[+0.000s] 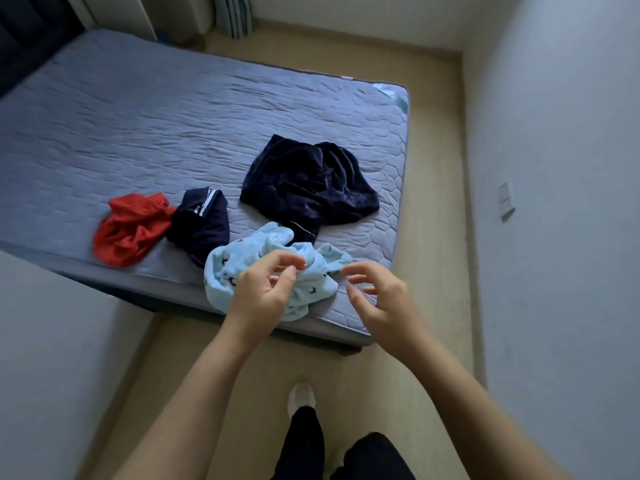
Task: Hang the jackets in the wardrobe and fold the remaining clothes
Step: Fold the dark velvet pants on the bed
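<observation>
Pale blue garment (242, 268) lies crumpled at the near edge of the bed (138, 133).
Left hand (263, 292) and right hand (377, 299) hover over it, fingers loose and parted, holding nothing; a one-sided grab could drag it onto the floor (242, 358).

My left hand (263, 292) covers the middle of the light blue garment (239, 261), and I cannot tell whether my fingers (294, 263) pinch the cloth or hang just above it. Its small dark prints are too tiny to make out. It lies so bunched that its shape is lost. So too the big navy garment (304, 181), the small navy piece (202, 226) with white stripes and the red garment (128, 230): folds hide what each is. The bed (138, 116) runs past the left edge. A striped thing (235, 15) is cut by the top edge. The wall plate (506, 201) is too small to read. My forearms and legs leave the bottom edge.
</observation>
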